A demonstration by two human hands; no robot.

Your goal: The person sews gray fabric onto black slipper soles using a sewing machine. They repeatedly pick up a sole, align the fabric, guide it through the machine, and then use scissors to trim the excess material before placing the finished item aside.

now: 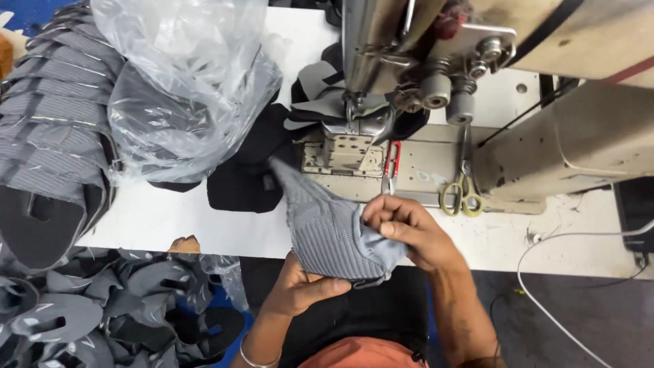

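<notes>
Overhead view of a sewing workstation. The white worktable [177,221] spans the frame, its near edge running above the person's lap. On it stands the beige industrial sewing machine [572,136], whose head and needle area [354,112] occupy the upper centre and right. At left lies a stack of grey ribbed fabric pieces [51,123], partly overlapped by a crumpled clear plastic bag [184,88] containing further grey pieces. Below the table's left edge sits a heap of grey and black cut shoe-upper pieces [102,313]. Black fabric pieces [245,180] rest on the table just left of the needle plate [344,155].

The grey ribbed fabric piece [327,228] is held over the table's near edge, in front of the needle plate, its far tip pointing towards the machine. The left hand [300,286] supports it from beneath, thumb pressed along the lower edge. The right hand [409,228] is closed, fingers pinching the piece's folded right edge.

Yellow-handled scissors [462,194] lie on the machine bed, right of red-handled thread snips [390,167]. A white cable [545,272] trails off the table's right side.
</notes>
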